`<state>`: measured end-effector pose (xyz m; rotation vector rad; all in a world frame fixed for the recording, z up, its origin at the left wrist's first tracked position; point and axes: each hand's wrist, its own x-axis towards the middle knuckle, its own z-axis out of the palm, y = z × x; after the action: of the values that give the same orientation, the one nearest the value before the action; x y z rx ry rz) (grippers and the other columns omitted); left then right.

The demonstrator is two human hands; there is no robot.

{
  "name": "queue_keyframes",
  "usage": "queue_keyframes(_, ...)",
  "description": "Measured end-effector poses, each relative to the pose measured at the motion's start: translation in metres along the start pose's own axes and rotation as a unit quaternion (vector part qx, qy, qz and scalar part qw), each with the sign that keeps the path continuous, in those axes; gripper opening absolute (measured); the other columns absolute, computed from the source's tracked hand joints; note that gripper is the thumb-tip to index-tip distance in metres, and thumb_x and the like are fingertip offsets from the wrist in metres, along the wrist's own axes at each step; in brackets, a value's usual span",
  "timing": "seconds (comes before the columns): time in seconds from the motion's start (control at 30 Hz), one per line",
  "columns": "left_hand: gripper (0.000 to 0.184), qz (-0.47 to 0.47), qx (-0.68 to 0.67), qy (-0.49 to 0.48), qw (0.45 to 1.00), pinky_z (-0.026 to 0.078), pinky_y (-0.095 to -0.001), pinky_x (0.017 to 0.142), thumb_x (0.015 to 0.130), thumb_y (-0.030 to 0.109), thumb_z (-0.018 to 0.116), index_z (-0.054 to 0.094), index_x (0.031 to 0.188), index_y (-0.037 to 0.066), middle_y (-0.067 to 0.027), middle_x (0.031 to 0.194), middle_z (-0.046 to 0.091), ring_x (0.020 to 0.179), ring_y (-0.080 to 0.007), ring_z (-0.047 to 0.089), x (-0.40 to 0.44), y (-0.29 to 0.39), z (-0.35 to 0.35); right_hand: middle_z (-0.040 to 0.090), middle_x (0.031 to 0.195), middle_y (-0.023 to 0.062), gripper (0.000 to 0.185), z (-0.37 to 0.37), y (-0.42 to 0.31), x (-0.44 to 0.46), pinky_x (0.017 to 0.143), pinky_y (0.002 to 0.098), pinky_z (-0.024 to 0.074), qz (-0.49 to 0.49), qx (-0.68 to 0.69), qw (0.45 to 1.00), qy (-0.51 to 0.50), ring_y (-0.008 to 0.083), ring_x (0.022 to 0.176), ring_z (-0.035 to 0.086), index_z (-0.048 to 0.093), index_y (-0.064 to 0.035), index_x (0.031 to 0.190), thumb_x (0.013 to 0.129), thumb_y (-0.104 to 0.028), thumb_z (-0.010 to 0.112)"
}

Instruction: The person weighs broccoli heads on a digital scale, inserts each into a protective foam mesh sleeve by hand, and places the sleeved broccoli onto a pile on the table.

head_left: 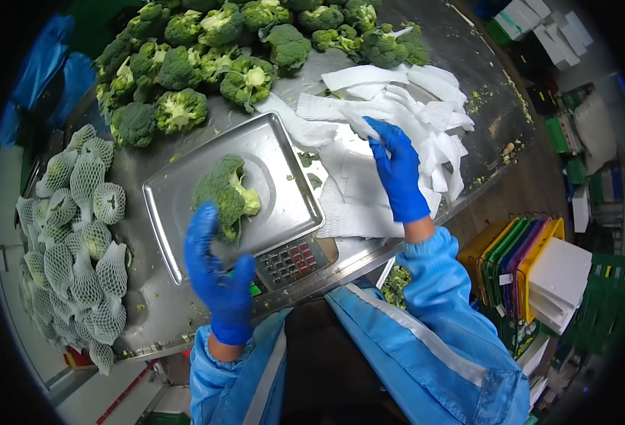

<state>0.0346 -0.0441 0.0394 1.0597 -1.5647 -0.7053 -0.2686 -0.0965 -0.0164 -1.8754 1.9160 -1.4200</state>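
White netting (436,117) surrounds the right hand (399,170), with broccoli (180,68) piled farther left.

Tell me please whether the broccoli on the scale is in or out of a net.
Out: the broccoli lies on the tray with florets and stalk bare.

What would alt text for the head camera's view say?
A blue-gloved right hand holds a white foam net; the open left hand is at a broccoli head on a scale's metal tray. Loose broccoli lies beyond, net-wrapped heads are piled at left, more white nets at right.
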Motion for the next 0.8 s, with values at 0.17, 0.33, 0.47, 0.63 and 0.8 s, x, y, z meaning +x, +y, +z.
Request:
queue_keyframes(0.17, 0.062, -0.19, -0.175, -0.153, 0.954, 0.043, -0.0339, 0.091, 0.072, 0.011, 0.071, 0.042, 0.126, -0.004, -0.0142, 0.12, 0.052, 0.107, -0.02, 0.053, -0.016, 0.012, 0.043, 0.06, 0.102, 0.0083, 0.031, -0.007, -0.111, -0.038, 0.085, 0.0275, 0.0422, 0.148, 0.404, 0.872, -0.234, 0.0162, 0.096, 0.055, 0.059, -0.0025, 0.112, 0.082, -0.011, 0.065)
queue_keyframes(0.33, 0.025, -0.331, -0.217, -0.116, 0.911, 0.048, -0.0233, 0.068, 0.079, 0.006, 0.066, 0.062, 0.102, -0.003, -0.0049, 0.087, 0.065, 0.076, -0.0084, 0.059, -0.018, 0.003, 0.035, 0.046, 0.127, 0.0133, 0.068, 0.002, -0.101, -0.026, 0.095, 0.0345, 0.0398, 0.073, 0.263, 0.953, -0.134, 0.0246, 0.113, 0.05, 0.038, -0.0063, 0.134, 0.075, -0.019, 0.071)
queue_keyframes(0.47, 0.021, -0.328, -0.191, -0.183, 0.907, 0.046, -0.0219, 0.063, 0.079, 0.009, 0.066, 0.062, 0.096, -0.003, -0.0026, 0.08, 0.063, 0.072, -0.0066, 0.057, -0.017, -0.003, 0.031, 0.052, 0.121, 0.0109, 0.065, 0.006, -0.114, -0.007, 0.093, 0.032, 0.0423, 0.001, 0.248, 0.942, -0.225, 0.0224, 0.107, 0.054, 0.044, -0.0071, 0.13, 0.074, -0.021, 0.073)
queue_keyframes(0.63, 0.03, -0.435, -0.37, -0.126, 0.811, 0.045, -0.0204, 0.064, 0.085, 0.019, 0.059, 0.06, 0.108, -0.001, -0.0031, 0.088, 0.063, 0.073, -0.0079, 0.056, -0.023, -0.013, 0.034, 0.064, 0.105, 0.005, 0.027, 0.023, -0.109, -0.002, 0.085, 0.0256, 0.045, 0.182, 0.428, 0.865, -0.189, 0.0106, 0.094, 0.057, 0.062, -0.0032, 0.11, 0.082, -0.007, 0.062)
queue_keyframes(0.8, 0.06, -0.308, -0.356, -0.063, 0.88, 0.041, -0.0258, 0.086, 0.088, 0.028, 0.057, 0.031, 0.134, 0.0, -0.0065, 0.113, 0.049, 0.103, -0.0144, 0.049, -0.031, -0.007, 0.064, 0.062, 0.104, 0.0091, 0.027, 0.038, -0.121, -0.035, 0.086, 0.0272, 0.0448, 0.353, 0.488, 0.767, -0.223, 0.0152, 0.094, 0.057, 0.061, -0.0012, 0.111, 0.085, -0.007, 0.056)
